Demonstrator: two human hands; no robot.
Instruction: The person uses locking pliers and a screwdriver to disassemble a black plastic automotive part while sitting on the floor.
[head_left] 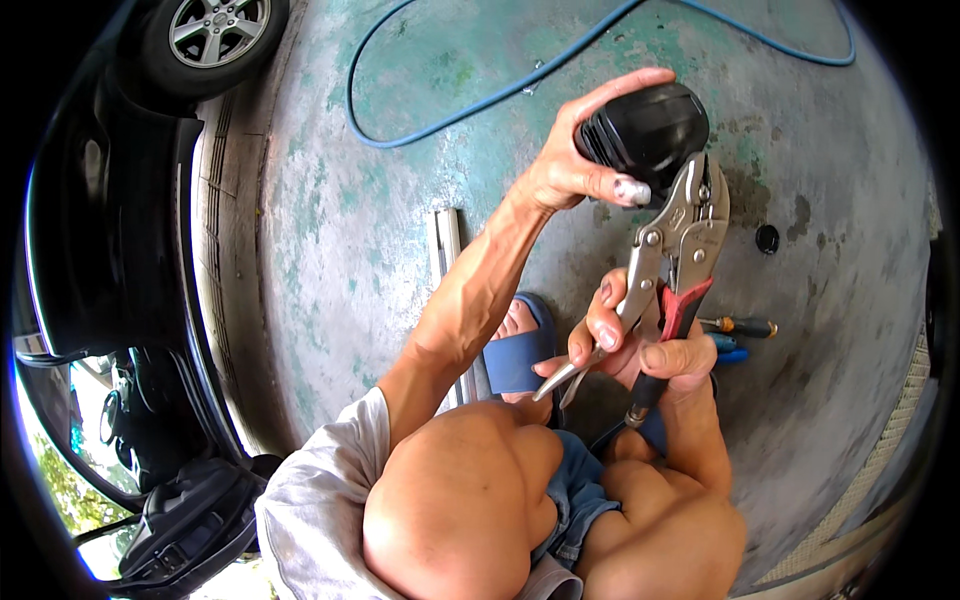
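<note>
A rounded black plastic part (655, 125) with a ribbed edge is gripped in my left hand (570, 165), thumb on the near side and fingers round the far side. My right hand (675, 362) is closed around the handles of silver locking pliers (690, 240) with red and black on one handle. The handles are spread apart. The pliers' jaws meet the near right side of the black part; whether they are clamped on it, I cannot tell. Both hands are held above the floor, in front of my knees.
A small black round cap (767, 239) lies on the worn concrete floor (830, 300). Near my right wrist are an orange-and-black-handled tool (752, 327) and a blue one (734, 356). A metal bar (444, 240) lies beside my left forearm, a blue hose (480, 102) beyond. A black car (110, 230) stands left.
</note>
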